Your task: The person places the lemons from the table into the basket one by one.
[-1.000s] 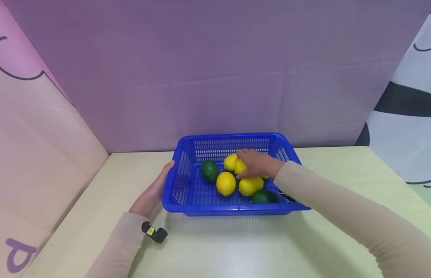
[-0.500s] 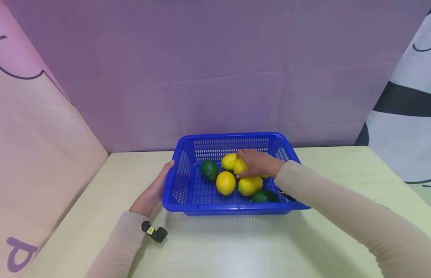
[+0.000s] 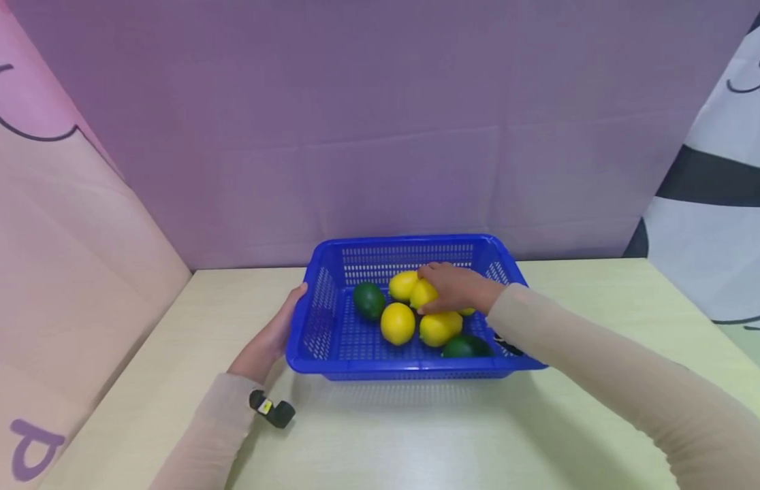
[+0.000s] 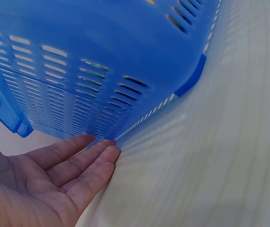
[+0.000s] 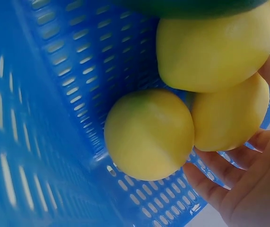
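Observation:
A blue slotted plastic basket (image 3: 368, 365) holds several yellow lemons and two dark green, avocado-like fruits. My right hand (image 3: 456, 286) reaches inside from the right, its fingers and thumb curved around a lemon (image 3: 421, 294), which the right wrist view also shows as the held lemon (image 5: 231, 116). Touching it on the left is another lemon (image 3: 402, 286); nearer me sit a lemon (image 3: 398, 324) and one more lemon (image 3: 440, 329). My left hand (image 3: 277, 331) is at the basket's left side. Its thumb rests at the rim while the straight fingers (image 4: 85, 165) touch the outer wall.
One green fruit (image 3: 369, 301) lies at the basket's left, the other green fruit (image 3: 468, 346) at its front right. The basket stands on a pale wooden table (image 3: 380, 435). Behind it hangs a purple cloth (image 3: 355, 136), with printed cloth panels on both sides.
The lemon in my right hand and the lemon beside it have shifted slightly to the left. My left hand and the basket stay in place.

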A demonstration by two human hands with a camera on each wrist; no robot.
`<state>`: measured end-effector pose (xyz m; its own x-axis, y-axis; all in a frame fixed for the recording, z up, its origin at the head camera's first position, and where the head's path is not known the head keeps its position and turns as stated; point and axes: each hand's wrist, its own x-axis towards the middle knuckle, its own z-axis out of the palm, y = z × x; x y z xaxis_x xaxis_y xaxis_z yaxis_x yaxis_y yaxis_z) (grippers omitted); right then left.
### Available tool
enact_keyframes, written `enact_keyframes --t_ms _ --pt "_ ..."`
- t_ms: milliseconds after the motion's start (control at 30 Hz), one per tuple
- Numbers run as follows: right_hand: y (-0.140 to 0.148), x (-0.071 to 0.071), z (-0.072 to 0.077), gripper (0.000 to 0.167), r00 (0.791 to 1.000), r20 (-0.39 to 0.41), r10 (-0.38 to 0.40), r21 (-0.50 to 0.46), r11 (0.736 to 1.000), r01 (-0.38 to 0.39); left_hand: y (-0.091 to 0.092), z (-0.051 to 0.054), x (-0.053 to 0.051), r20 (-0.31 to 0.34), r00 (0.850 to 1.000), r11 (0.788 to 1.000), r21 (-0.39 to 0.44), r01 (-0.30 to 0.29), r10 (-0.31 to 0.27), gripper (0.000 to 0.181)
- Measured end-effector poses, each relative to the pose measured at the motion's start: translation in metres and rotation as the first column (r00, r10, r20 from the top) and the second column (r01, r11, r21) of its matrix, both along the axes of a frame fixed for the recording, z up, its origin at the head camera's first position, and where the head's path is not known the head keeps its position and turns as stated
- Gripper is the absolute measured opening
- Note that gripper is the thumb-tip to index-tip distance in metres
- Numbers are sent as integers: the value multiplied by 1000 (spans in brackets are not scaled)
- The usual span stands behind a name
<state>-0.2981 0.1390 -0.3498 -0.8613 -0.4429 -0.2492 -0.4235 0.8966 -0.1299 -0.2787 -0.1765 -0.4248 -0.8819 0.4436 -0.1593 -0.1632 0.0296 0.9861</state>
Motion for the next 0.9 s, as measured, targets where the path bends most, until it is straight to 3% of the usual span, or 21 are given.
enact_keyframes --t_ms 633,900 --pt "14 -2 7 68 1000 -10 -26 -68 997 25 5 -4 -6 15 1000 1000 17 12 -13 79" --pt "14 -8 14 67 999 -21 -23 -105 994 21 -3 -9 -8 17 1000 1000 12 19 -19 83"
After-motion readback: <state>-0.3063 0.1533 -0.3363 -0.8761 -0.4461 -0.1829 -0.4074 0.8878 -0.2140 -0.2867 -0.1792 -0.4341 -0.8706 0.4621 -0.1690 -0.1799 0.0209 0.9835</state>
